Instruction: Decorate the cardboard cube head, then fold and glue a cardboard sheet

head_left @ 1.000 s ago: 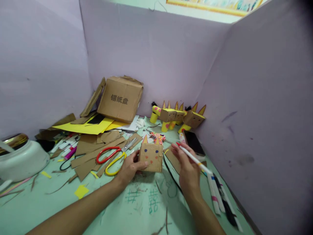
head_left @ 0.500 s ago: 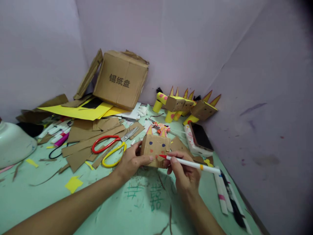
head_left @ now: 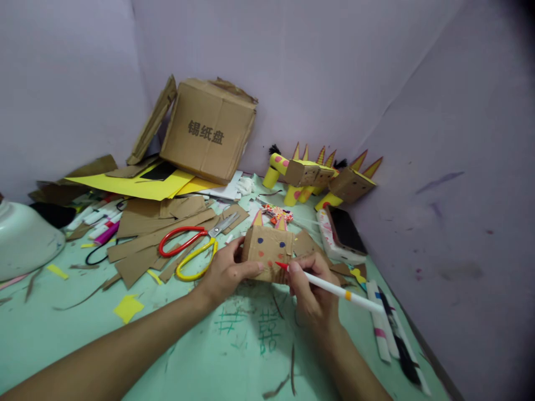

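My left hand (head_left: 229,271) grips a small cardboard box head (head_left: 270,249) by its left side, thumb across the lower front. Two blue dots, several red marks and two pointed ears or horns show on that box. In my right hand (head_left: 314,284) is a white marker pen (head_left: 334,288) with a red tip, held like a pencil. Its tip is at the lower right of the box's front; whether it touches, I cannot tell. Just left of the box lie scissors (head_left: 208,234) with one red and one yellow handle.
Cardboard scraps (head_left: 142,220), yellow sheets (head_left: 137,185) and a large carton (head_left: 210,131) are at the back left. Several yellow cardboard animals (head_left: 307,175) stand at the back. A phone (head_left: 346,229) rests at the right, with markers (head_left: 382,334) nearer me. A white lamp base (head_left: 25,242) stands far left.
The marker tip has shifted slightly rightward across the lower front of the box, and the pen's back end tilts lower. My left hand keeps its hold. The whole view has shifted slightly.
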`<state>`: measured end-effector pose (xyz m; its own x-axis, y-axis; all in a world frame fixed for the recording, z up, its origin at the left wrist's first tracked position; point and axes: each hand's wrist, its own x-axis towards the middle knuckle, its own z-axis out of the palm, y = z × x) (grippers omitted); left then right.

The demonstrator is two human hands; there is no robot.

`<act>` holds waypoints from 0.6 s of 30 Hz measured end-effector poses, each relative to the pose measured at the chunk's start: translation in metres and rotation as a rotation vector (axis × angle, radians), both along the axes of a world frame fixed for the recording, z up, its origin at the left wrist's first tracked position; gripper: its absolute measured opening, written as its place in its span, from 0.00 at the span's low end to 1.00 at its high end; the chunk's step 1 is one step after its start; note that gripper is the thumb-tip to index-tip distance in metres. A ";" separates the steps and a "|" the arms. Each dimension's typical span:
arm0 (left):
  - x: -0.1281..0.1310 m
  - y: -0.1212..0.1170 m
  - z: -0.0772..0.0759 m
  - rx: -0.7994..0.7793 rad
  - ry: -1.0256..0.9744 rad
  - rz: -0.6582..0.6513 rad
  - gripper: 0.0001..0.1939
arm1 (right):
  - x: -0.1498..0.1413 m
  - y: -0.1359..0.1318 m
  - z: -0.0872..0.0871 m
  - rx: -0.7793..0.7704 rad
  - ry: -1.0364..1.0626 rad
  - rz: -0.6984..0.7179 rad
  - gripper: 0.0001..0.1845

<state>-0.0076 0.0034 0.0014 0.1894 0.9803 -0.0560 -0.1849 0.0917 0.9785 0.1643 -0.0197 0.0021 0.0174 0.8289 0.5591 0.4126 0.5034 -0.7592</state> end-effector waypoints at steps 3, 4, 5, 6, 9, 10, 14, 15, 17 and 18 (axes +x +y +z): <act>-0.001 -0.001 -0.001 0.022 0.016 0.001 0.32 | 0.000 0.000 0.001 0.046 -0.074 -0.013 0.11; -0.001 -0.002 -0.001 0.027 0.020 0.001 0.32 | 0.000 0.000 0.002 0.054 -0.098 -0.016 0.10; -0.001 -0.002 -0.002 0.032 0.025 0.000 0.32 | 0.000 -0.001 0.002 0.060 -0.121 -0.021 0.10; -0.001 -0.002 -0.002 0.036 0.030 -0.001 0.33 | 0.000 -0.001 0.003 0.066 -0.142 -0.026 0.10; -0.001 -0.001 -0.002 0.049 0.040 -0.005 0.32 | 0.000 -0.002 0.004 0.100 -0.188 -0.028 0.10; -0.001 -0.001 -0.002 0.053 0.041 -0.006 0.32 | 0.000 -0.002 0.004 0.111 -0.195 -0.025 0.10; -0.001 -0.001 -0.002 0.056 0.043 -0.006 0.32 | -0.001 -0.001 0.004 0.105 -0.203 -0.024 0.10; -0.001 -0.001 -0.002 0.055 0.045 -0.004 0.32 | -0.001 -0.001 0.004 0.107 -0.208 -0.030 0.10; -0.001 -0.001 -0.003 0.053 0.047 -0.002 0.32 | -0.002 -0.001 0.004 0.121 -0.214 -0.038 0.10; -0.002 -0.001 -0.003 0.054 0.047 -0.001 0.32 | -0.002 -0.001 0.003 0.128 -0.216 -0.040 0.10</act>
